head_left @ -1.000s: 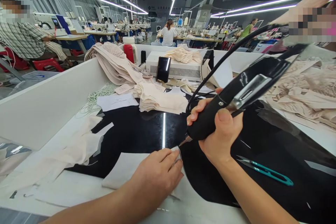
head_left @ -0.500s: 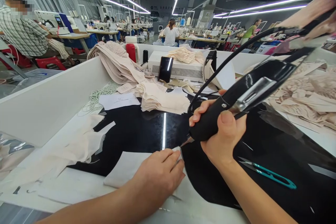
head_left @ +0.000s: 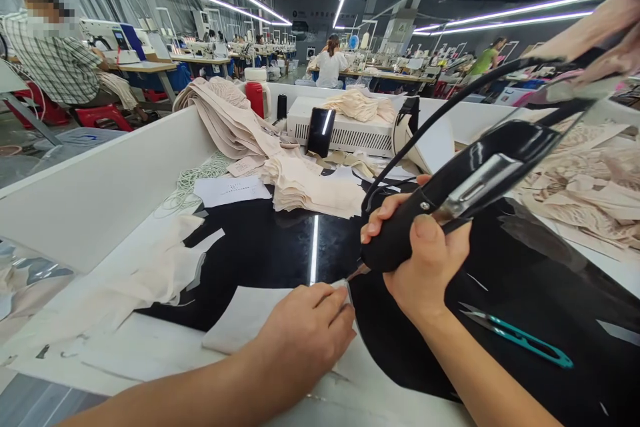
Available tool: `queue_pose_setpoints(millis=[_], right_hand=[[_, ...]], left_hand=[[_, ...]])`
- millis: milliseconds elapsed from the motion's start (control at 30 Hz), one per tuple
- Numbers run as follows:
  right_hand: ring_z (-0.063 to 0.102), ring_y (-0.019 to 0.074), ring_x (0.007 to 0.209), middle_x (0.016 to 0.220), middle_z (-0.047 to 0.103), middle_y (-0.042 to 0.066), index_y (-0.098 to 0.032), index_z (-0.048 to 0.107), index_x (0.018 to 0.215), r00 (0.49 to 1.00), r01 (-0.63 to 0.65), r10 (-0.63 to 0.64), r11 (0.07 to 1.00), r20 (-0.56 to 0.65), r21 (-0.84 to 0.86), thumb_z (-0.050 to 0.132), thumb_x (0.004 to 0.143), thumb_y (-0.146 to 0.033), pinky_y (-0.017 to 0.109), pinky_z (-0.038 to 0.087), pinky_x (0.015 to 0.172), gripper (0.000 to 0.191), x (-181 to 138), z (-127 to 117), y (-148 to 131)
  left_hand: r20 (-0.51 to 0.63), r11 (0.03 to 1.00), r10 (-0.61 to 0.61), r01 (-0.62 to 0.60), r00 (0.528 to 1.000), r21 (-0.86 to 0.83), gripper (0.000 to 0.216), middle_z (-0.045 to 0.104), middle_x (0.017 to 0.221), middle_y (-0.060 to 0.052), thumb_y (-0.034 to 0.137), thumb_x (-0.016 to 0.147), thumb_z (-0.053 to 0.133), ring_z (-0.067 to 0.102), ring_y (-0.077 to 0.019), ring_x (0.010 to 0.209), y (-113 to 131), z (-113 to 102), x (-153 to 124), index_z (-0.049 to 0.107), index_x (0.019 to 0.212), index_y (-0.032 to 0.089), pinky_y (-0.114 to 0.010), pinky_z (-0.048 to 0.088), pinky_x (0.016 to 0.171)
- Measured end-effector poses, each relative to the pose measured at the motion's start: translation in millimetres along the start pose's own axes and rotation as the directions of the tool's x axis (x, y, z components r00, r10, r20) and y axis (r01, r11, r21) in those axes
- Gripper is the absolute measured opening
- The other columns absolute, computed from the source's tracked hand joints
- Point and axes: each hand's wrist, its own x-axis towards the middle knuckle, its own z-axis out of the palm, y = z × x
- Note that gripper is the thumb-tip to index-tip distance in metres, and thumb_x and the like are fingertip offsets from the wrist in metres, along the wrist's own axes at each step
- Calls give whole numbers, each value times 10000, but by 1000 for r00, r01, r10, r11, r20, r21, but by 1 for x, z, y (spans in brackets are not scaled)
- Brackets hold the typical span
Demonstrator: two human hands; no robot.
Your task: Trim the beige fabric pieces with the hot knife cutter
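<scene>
My right hand (head_left: 425, 260) is wrapped around the black handle of a corded hot knife (head_left: 450, 193), thumb along its side near a metal lever. The knife slants down to the left. Its thin brownish blade (head_left: 357, 271) meets the far edge of a white fabric piece (head_left: 245, 310). On that piece lies my left hand (head_left: 310, 320), fingers bent together and holding it at the edge beside the blade tip. Part of the fabric is hidden under this hand. Teal thread snips (head_left: 525, 340) rest on the black surface to the right of my right wrist.
Stacked cream fabric pieces (head_left: 313, 187) lie beyond the hands, near a phone (head_left: 319, 131) and a white vented box (head_left: 350, 130). Loose cream fabric (head_left: 150, 267) covers the left side. The knife's black cord (head_left: 425, 117) loops above the table. Seated people work behind.
The whole view has shifted slightly, with the scene appearing a little further right. Both hands keep their grips, and the blade stays at the fabric's edge.
</scene>
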Motion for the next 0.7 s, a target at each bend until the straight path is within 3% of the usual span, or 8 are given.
queue_pose_setpoints(millis=[267,500,700], right_hand=[[644,146,540,799,695,-62,-299,573,1038,1000,-19,20,1000,18,-21,864,899,-459,277,564,465,361,-3,0,3],[633,148,517,773,689,-66,-305,603,1037,999,-29,30,999,-23,31,882,865,-476,273,537,433,370,-3,6,0],[658,144,532,802,707,-58,-293,595,1061,999,-21,18,997,41,68,893,884,-492,271,577,451,401,-7,8,1]], left_hand=[[-32,999,-38,37,999,-37,174,803,1161,-111,154,1141,562,763,-189,1011,0,-3,2,718,1070,124,-314,596,823],[5,999,-35,35,999,-35,229,809,1114,-86,172,1168,511,762,-173,1004,0,-2,1,722,1087,130,-312,610,853],[-16,999,-27,28,999,23,345,821,1112,-64,211,1213,421,759,-136,1028,-2,-4,2,740,1121,116,-276,591,912]])
